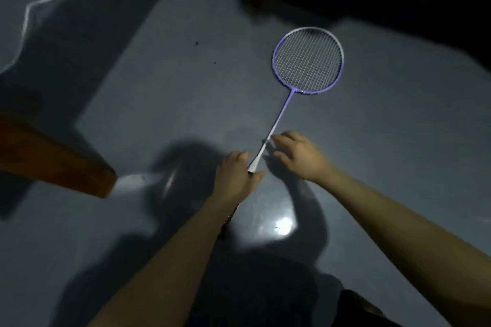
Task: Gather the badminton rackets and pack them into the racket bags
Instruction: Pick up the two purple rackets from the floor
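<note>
The racket (305, 66) has a purple frame, white at its far edge, with white strings in a fine grid; its shaft goes from purple to white. The floor (186, 103) is grey-blue. The wooden beam (53, 164) at left is orange-brown.

I see a dim, grainy view where one bright glare spot (283, 225) shines on the glossy floor (186, 87) below my arms, my shadow (186, 164) pools dark around it, the top right corner sinks to black, and the left edge smears with blur.

Glossy grey floor (164, 103); brown wooden beam (53, 156)
</note>
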`<state>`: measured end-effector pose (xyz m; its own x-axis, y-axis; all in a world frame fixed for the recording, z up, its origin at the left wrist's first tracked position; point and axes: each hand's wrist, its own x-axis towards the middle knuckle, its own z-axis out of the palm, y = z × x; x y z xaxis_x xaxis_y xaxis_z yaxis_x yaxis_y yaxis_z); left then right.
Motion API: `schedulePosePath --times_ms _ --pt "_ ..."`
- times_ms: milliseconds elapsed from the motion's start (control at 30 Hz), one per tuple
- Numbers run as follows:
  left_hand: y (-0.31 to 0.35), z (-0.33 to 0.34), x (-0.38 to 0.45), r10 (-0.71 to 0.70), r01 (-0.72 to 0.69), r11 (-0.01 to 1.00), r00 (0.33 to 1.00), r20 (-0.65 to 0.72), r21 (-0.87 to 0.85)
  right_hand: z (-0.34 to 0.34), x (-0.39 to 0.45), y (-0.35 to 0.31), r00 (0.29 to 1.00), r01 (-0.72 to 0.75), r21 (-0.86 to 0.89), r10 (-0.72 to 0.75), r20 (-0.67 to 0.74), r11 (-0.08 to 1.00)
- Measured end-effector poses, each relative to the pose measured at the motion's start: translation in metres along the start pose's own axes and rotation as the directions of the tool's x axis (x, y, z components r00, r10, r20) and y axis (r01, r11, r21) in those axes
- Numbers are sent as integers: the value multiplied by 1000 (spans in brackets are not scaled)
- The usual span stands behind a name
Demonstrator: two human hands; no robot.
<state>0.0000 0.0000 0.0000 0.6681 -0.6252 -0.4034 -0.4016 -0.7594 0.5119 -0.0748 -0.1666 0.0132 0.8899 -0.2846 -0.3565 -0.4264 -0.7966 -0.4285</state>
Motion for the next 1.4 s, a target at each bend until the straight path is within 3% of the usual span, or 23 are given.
schedulePosePath --times_ms 167,300,433,667,833,967,1100,1233,1300,1400 --pt "-24 32 13 7 -7 998 1000 5 56 46 30 13 995 69 -130 -78 -63 989" --pt "-17 27 5 53 -48 996 997 59 -79 47 24 11 990 101 -26 -103 -93 995" --pt "0 28 -12 100 -109 976 993 -58 -188 23 -3 7 982 130 169 -103 -155 977" --pt "72 27 -44 356 -419 871 898 -257 -256 -34 -92 34 927 2 85 30 -373 996" --pt "150 38 -63 470 -472 829 879 -85 -298 -72 -173 80 888 -147 18 140 -439 989" --pt "216 74 -79 564 -553 776 824 -60 -303 -82 -234 129 831 -233 45 223 -509 971" --pt "272 131 -96 582 -577 765 809 -76 -284 -71 -295 194 723 -330 199 382 -575 923" --pt "312 189 -106 563 -557 777 823 -73 -293 -39 -350 264 616 -501 295 575 -538 814" --pt "331 223 -111 553 -543 793 832 -46 -275 -19 -378 303 550 -626 297 678 -488 721" --pt "352 266 -120 566 -545 793 825 -3 -273 12 -410 352 389 -810 305 848 -361 501"
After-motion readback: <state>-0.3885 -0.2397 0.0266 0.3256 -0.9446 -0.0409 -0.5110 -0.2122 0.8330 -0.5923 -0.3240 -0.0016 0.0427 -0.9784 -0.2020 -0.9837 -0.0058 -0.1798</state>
